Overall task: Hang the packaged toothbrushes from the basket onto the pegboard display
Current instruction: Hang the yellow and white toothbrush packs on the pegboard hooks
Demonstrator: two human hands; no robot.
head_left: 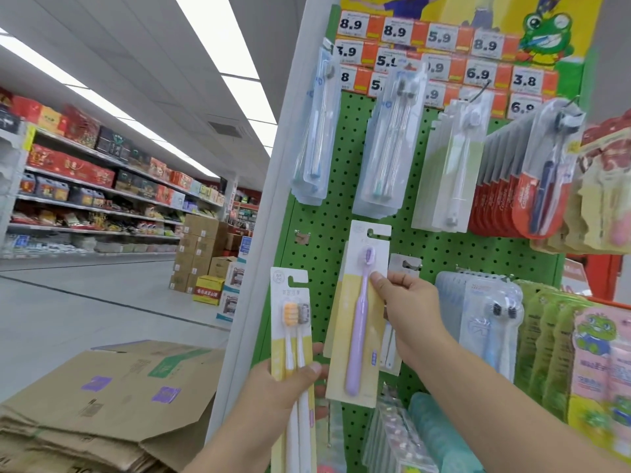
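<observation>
Now, right hand grip pinching purple toothbrush pack against green pegboard, left hand clamped on two-brush pack.

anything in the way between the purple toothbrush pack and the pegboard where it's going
Nothing visible blocks it. The right hand holds the purple toothbrush pack right against the green pegboard; whether a hook sits behind its hang slot cannot be seen.

Purple toothbrush pack upright against green pegboard.

Two bare forearms come in from the bottom of the frame, no sleeves, left hand and right hand ungloved, ringless.
</observation>
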